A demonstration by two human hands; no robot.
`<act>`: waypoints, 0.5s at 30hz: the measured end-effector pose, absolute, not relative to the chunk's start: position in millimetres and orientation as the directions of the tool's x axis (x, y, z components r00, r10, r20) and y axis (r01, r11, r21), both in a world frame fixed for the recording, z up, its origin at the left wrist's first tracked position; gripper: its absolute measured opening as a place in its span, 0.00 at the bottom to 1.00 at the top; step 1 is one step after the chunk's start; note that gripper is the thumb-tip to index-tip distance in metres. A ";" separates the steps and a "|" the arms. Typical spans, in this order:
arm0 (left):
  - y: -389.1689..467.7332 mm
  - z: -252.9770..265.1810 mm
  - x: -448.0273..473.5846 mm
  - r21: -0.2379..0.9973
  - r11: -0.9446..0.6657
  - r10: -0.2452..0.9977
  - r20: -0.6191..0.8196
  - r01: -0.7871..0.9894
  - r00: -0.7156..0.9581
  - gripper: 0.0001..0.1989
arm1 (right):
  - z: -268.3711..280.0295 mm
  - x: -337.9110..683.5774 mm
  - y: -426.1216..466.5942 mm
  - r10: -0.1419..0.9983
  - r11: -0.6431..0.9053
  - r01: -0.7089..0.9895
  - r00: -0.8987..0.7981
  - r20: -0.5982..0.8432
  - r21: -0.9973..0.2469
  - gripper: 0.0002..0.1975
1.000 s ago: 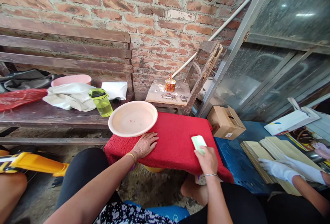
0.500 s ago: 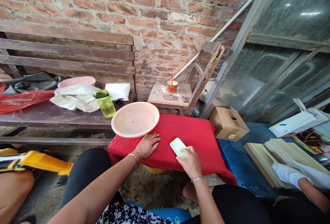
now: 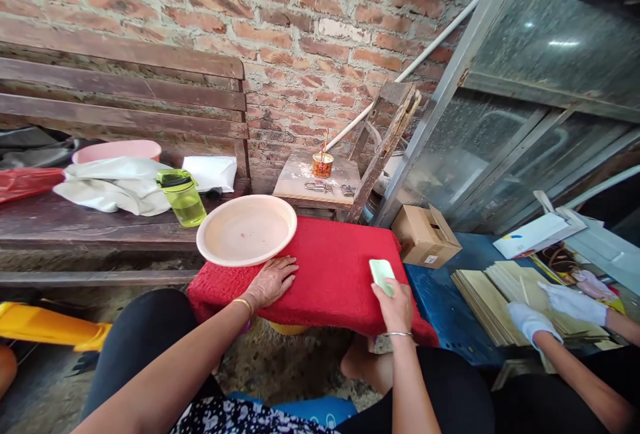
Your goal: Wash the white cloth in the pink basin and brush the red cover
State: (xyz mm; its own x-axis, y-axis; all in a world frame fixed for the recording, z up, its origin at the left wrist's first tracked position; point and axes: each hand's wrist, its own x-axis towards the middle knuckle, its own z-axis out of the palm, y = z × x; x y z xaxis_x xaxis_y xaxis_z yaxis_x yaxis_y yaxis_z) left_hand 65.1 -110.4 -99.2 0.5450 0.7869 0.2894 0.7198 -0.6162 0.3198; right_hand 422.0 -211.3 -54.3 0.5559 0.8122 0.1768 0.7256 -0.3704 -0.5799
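My left hand (image 3: 271, 282) lies flat on the red cloth (image 3: 334, 274), fingers stretched out, close against the near rim of a pale pink basin (image 3: 247, 229). In my right hand (image 3: 396, 306) is a flat, pale green oblong (image 3: 381, 270) with rounded corners, held near the right side of the cloth. Its underside is hidden, so I cannot tell its exact kind. The cloth covers a low table before my knees, and the basin stands at its far left corner.
A green bottle (image 3: 182, 199) and white cloth (image 3: 117, 186) lie on the wooden bench (image 3: 45, 224). Behind the table, a chair (image 3: 295, 187) bears a cup with sticks and padlocks. At right are a cardboard box (image 3: 417, 237), stacked boards (image 3: 483, 307) and another person's white-gloved hands (image 3: 533, 321).
My right hand has slid the pale green oblong to the right across the cloth. My left hand stays by the basin. The view has shifted rightward, and both gloved hands now show at the boards.
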 end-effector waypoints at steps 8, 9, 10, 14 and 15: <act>-113.1 -88.4 66.2 0.332 -0.604 0.797 0.259 0.725 0.546 0.18 | -65.0 353.4 -200.3 0.979 0.001 0.769 0.129 0.157 -0.640 0.14; -113.6 -87.0 66.4 0.331 -0.606 0.796 0.257 0.723 0.549 0.18 | -65.5 362.4 -200.6 0.977 -0.029 0.786 0.152 0.149 -0.617 0.14; -114.1 -85.9 66.6 0.331 -0.608 0.794 0.257 0.722 0.551 0.18 | -65.6 375.2 -201.2 0.970 -0.074 0.804 0.195 0.145 -0.591 0.14; -114.6 -84.9 66.7 0.329 -0.609 0.793 0.263 0.722 0.549 0.17 | -60.9 437.7 -205.5 0.841 -0.416 0.780 0.526 0.127 -0.468 0.18; -114.4 -85.4 66.6 0.329 -0.608 0.794 0.264 0.722 0.548 0.17 | -58.5 448.5 -206.8 0.789 -0.499 0.745 0.602 0.125 -0.442 0.19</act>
